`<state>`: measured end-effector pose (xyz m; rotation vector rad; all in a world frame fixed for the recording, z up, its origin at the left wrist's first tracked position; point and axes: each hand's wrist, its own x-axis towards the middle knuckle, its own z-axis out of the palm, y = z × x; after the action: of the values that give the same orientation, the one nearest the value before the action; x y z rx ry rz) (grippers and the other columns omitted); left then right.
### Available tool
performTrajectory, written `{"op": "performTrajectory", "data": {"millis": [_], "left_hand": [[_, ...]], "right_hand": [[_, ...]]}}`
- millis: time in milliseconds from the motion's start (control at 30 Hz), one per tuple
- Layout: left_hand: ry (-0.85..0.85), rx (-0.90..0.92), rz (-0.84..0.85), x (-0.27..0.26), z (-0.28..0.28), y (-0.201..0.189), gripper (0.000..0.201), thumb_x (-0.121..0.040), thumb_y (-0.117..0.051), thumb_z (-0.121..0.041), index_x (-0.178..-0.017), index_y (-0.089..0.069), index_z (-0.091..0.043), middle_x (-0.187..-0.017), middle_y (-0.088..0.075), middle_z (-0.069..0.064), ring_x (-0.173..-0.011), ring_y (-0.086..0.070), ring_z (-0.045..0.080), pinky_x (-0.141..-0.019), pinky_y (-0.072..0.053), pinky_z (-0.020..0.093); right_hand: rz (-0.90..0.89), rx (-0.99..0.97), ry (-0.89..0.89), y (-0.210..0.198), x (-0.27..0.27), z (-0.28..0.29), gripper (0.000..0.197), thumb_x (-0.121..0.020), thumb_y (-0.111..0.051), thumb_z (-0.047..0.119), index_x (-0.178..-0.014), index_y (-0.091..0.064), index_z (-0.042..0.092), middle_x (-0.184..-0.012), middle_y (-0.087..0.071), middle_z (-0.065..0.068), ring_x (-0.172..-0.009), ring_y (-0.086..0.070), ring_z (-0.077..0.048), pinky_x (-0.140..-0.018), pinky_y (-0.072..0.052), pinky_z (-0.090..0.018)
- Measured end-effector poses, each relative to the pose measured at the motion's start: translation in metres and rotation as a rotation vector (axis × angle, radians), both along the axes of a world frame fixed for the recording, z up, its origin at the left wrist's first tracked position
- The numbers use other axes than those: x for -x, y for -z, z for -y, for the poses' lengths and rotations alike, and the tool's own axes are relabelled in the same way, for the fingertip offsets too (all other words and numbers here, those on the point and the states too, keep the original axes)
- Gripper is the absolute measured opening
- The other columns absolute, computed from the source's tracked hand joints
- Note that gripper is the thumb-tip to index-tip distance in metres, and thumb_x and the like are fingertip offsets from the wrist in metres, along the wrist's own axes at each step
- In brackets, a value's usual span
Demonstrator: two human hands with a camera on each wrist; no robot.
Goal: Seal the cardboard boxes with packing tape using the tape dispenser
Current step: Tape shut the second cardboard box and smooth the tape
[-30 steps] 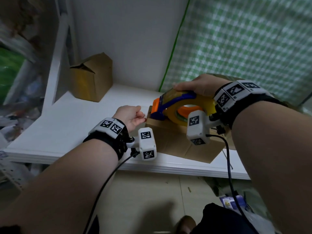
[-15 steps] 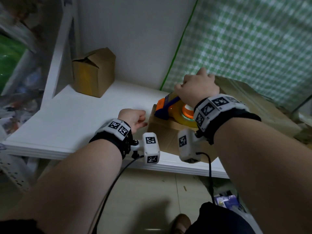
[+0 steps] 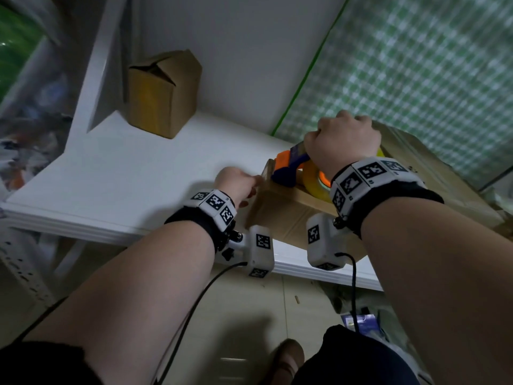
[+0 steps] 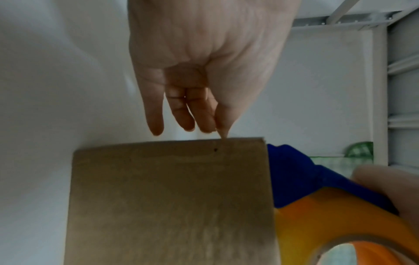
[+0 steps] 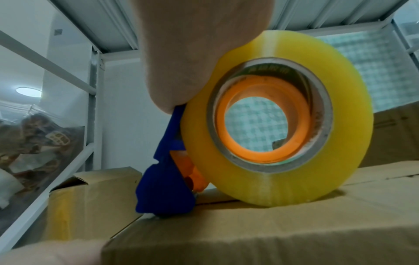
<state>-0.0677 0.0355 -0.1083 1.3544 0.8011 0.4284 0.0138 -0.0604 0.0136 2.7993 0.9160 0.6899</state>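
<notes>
A brown cardboard box (image 3: 288, 215) lies on the white shelf (image 3: 125, 176) near its front edge. My right hand (image 3: 342, 143) grips a blue and orange tape dispenser (image 3: 291, 170) from above. Its yellow tape roll (image 5: 272, 116) and blue head (image 5: 165, 193) rest on the box top (image 5: 249, 233) by the flap seam. My left hand (image 3: 236, 182) is at the box's left end. In the left wrist view its fingers (image 4: 188, 111) hang nearly straight and the thumb tip touches the edge of the box (image 4: 170, 197). The dispenser (image 4: 306, 179) shows just to the right of that edge.
A second small cardboard box (image 3: 163, 93) with loosely folded flaps stands at the shelf's back left against the white wall. A large flat cardboard box (image 3: 444, 176) lies to the right below a green checked curtain (image 3: 416, 65). The floor lies below the shelf's front edge.
My right hand has turned over the dispenser and tipped its blue head down onto the box's left part. The left hand has stayed at the box's left end.
</notes>
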Motion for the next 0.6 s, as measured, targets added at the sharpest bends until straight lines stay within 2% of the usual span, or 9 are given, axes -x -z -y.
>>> {"op": "performTrajectory", "data": {"millis": [133, 200, 267, 300, 367, 433, 500, 567, 600], "left_hand": [[0.113, -0.117, -0.123, 0.004, -0.005, -0.004, 0.018, -0.089, -0.060, -0.021, -0.088, -0.066, -0.004, -0.074, -0.059, 0.008, -0.076, -0.056, 0.024, -0.085, -0.052, 0.039], [0.238, -0.271, -0.282, 0.004, -0.011, -0.007, 0.025, -0.090, -0.058, -0.024, -0.100, -0.067, -0.003, -0.086, -0.064, 0.011, -0.082, -0.058, 0.025, -0.087, -0.051, 0.036], [0.255, -0.371, -0.375, 0.003, -0.019, -0.008, 0.024, -0.091, -0.057, -0.026, -0.100, -0.066, -0.006, -0.102, -0.067, 0.012, -0.088, -0.060, 0.025, -0.086, -0.050, 0.034], [0.224, -0.345, -0.357, 0.002, -0.024, -0.008, 0.019, -0.090, -0.056, -0.025, -0.096, -0.065, -0.009, -0.106, -0.066, 0.012, -0.089, -0.059, 0.025, -0.086, -0.050, 0.034], [0.131, -0.166, -0.148, 0.004, -0.026, -0.012, 0.018, -0.091, -0.049, -0.025, -0.092, -0.061, -0.011, -0.109, -0.063, 0.013, -0.098, -0.057, 0.025, -0.089, -0.046, 0.036], [0.129, 0.114, 0.146, 0.006, -0.018, -0.019, 0.039, -0.095, -0.043, -0.032, -0.120, -0.057, -0.006, -0.128, -0.056, 0.012, -0.124, -0.048, 0.025, -0.104, -0.035, 0.037], [0.288, 0.279, 0.309, 0.007, -0.006, -0.023, 0.054, -0.100, -0.030, -0.044, -0.140, -0.041, -0.008, -0.142, -0.046, 0.006, -0.132, -0.041, 0.021, -0.109, -0.032, 0.035], [0.408, 0.326, 0.328, 0.005, 0.004, -0.020, 0.054, -0.099, -0.021, -0.053, -0.125, -0.052, -0.017, -0.130, -0.055, 0.004, -0.119, -0.052, 0.019, -0.089, -0.045, 0.030], [0.414, 0.329, 0.303, 0.003, 0.005, -0.016, 0.054, -0.098, -0.021, -0.055, -0.112, -0.059, -0.020, -0.125, -0.058, 0.006, -0.114, -0.055, 0.019, -0.079, -0.045, 0.026]], "right_hand": [[0.006, 0.000, 0.005, 0.001, 0.001, 0.001, 0.040, -0.090, -0.036, 0.039, -0.106, -0.064, 0.017, -0.110, -0.056, -0.009, -0.104, -0.048, -0.037, -0.085, -0.044, -0.047], [0.012, 0.000, 0.009, 0.001, 0.003, 0.001, 0.040, -0.090, -0.036, 0.039, -0.108, -0.064, 0.017, -0.111, -0.056, -0.009, -0.105, -0.048, -0.037, -0.085, -0.044, -0.046], [0.017, -0.002, 0.010, 0.001, 0.004, 0.002, 0.040, -0.090, -0.036, 0.039, -0.109, -0.064, 0.017, -0.112, -0.056, -0.009, -0.106, -0.048, -0.037, -0.086, -0.043, -0.046], [0.020, -0.003, 0.008, 0.001, 0.004, 0.003, 0.041, -0.090, -0.036, 0.039, -0.110, -0.064, 0.017, -0.113, -0.056, -0.009, -0.106, -0.048, -0.037, -0.086, -0.043, -0.046], [0.016, 0.001, 0.010, 0.001, 0.004, 0.003, 0.041, -0.090, -0.035, 0.040, -0.110, -0.064, 0.017, -0.113, -0.055, -0.009, -0.107, -0.048, -0.037, -0.086, -0.043, -0.046], [0.011, 0.007, 0.012, 0.001, 0.004, 0.003, 0.042, -0.090, -0.035, 0.040, -0.110, -0.064, 0.017, -0.113, -0.055, -0.009, -0.107, -0.048, -0.037, -0.086, -0.043, -0.046], [0.014, 0.009, 0.010, 0.001, 0.004, 0.002, 0.042, -0.090, -0.035, 0.041, -0.110, -0.064, 0.017, -0.113, -0.056, -0.009, -0.107, -0.048, -0.037, -0.087, -0.043, -0.046], [0.017, 0.011, 0.009, 0.001, 0.003, 0.001, 0.042, -0.090, -0.036, 0.041, -0.109, -0.063, 0.017, -0.113, -0.056, -0.009, -0.106, -0.048, -0.037, -0.086, -0.043, -0.046], [0.022, 0.012, 0.006, 0.002, 0.003, 0.001, 0.041, -0.090, -0.035, 0.041, -0.109, -0.063, 0.017, -0.112, -0.056, -0.009, -0.105, -0.048, -0.037, -0.085, -0.043, -0.046]]}}
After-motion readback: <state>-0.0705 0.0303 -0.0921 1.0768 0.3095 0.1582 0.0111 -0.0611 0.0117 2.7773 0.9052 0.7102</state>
